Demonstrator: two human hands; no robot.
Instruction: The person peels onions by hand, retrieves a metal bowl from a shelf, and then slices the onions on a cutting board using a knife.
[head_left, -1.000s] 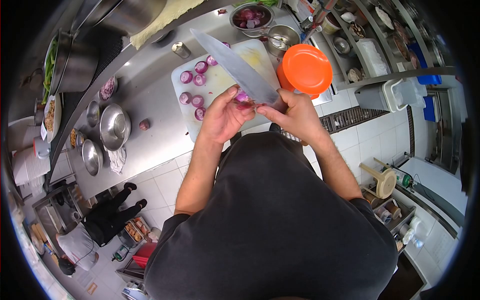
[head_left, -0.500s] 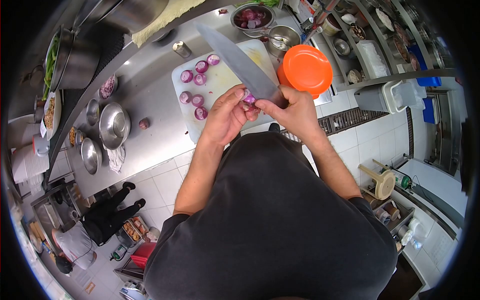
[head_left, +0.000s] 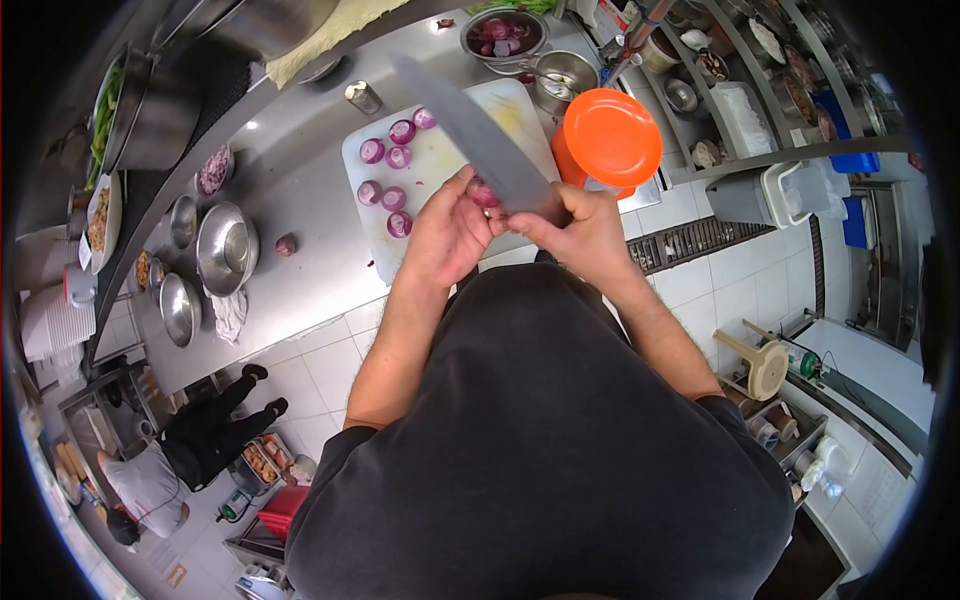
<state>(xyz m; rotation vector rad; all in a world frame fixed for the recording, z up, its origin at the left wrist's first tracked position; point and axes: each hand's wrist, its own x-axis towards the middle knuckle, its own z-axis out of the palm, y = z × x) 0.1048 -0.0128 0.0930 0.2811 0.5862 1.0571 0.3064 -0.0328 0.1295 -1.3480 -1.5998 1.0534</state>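
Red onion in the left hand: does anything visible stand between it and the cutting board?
Yes: the knife, held in the right hand, slants across just beyond the onion, over part of the cutting board. Left of the knife, only the left hand shows in between. Height above the board cannot be judged.

Left fingers (head_left: 453, 190) curled inward; right fingers (head_left: 580, 202) clenched

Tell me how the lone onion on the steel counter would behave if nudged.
The onion would probably roll, being rounded and resting on smooth, flat steel. It may grip fairly well when lifted, since its dark skin seems still on.
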